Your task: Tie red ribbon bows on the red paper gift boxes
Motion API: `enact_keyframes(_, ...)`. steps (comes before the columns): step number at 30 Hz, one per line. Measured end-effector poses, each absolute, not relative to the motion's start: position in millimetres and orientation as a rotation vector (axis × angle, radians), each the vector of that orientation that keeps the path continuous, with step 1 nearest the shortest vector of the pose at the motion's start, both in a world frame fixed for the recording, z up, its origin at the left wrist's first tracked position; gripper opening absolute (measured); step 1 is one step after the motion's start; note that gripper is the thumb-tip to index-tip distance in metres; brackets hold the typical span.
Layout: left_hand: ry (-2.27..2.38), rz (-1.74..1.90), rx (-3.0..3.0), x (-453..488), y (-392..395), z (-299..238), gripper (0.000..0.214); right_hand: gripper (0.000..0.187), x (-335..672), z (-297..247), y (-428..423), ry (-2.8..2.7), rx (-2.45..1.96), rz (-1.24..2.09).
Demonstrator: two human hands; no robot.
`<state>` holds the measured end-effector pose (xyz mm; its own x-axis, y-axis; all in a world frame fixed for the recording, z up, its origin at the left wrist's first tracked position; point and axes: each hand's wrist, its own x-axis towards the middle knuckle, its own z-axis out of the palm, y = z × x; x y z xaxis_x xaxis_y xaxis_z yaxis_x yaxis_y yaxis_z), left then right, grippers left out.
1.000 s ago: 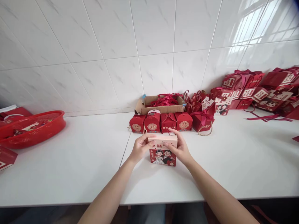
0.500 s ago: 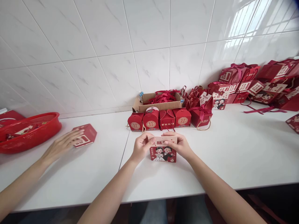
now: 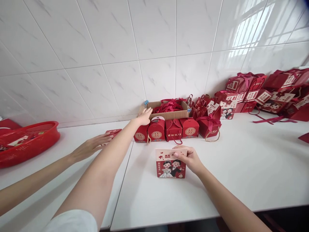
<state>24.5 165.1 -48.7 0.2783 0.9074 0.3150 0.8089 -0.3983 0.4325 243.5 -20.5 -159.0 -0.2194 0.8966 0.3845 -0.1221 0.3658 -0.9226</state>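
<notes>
A red gift box (image 3: pixel 170 163) printed with a cartoon couple stands upright on the white table (image 3: pixel 241 167) in front of me. My right hand (image 3: pixel 189 158) grips its top right edge. My left hand (image 3: pixel 144 116) is stretched far forward with fingers apart, over the left rim of a cardboard box (image 3: pixel 169 113) full of red ribbons, and holds nothing. Right below it stands a row of small red boxes (image 3: pixel 166 129).
Another person's hand (image 3: pixel 90 146) from the left pushes a flat red box (image 3: pixel 112 132) along the table. A red plastic basket (image 3: pixel 26 141) sits at the far left. Many red gift boxes and bags (image 3: pixel 260 95) are piled along the wall at right.
My left hand let go of the couple box and reached forward to the cardboard box. The other person's hand slid the flat red box rightward.
</notes>
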Motion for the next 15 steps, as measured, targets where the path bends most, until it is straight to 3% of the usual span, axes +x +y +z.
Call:
enact_keyframes(6,1.694,0.545,2.454,19,166,-70,0.022,0.018,243,-157,-21,-1.5,-0.724,1.117)
enact_keyframes(15,1.744,0.481,2.516,10,149,-78,0.044,0.022,244,-162,-22,-1.46,-0.773,1.138)
